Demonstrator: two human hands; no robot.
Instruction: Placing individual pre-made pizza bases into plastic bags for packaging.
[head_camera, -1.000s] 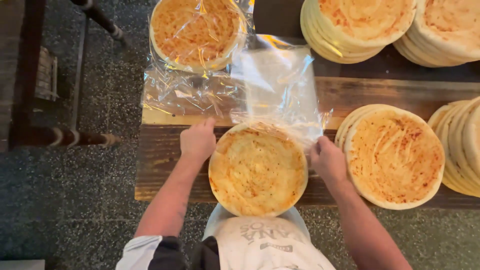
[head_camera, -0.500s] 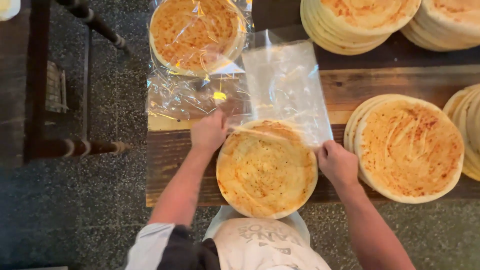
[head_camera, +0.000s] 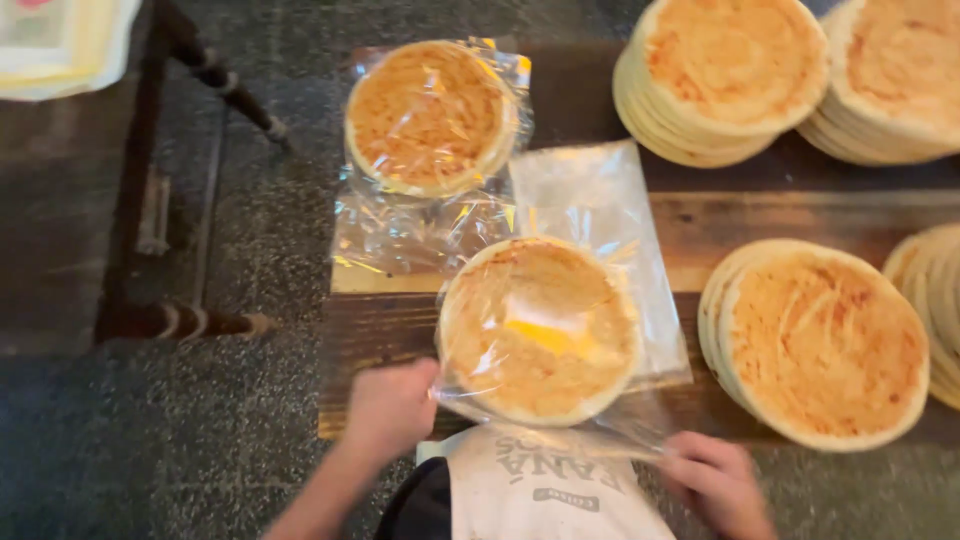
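Both hands, left (head_camera: 388, 408) and right (head_camera: 718, 482), pinch the bag (head_camera: 600, 215) mouth around the flatbreads (head_camera: 538, 330); the film looks slippery and thin, so gripping its edges seems best.

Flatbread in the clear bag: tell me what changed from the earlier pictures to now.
The flatbread stack has gone from half out of the clear bag to under its film. The left hand moved from the stack's far edge to grip the bag's near edge; the right hand dropped to the near right corner. The bagged stack behind and the bare stacks stayed put.
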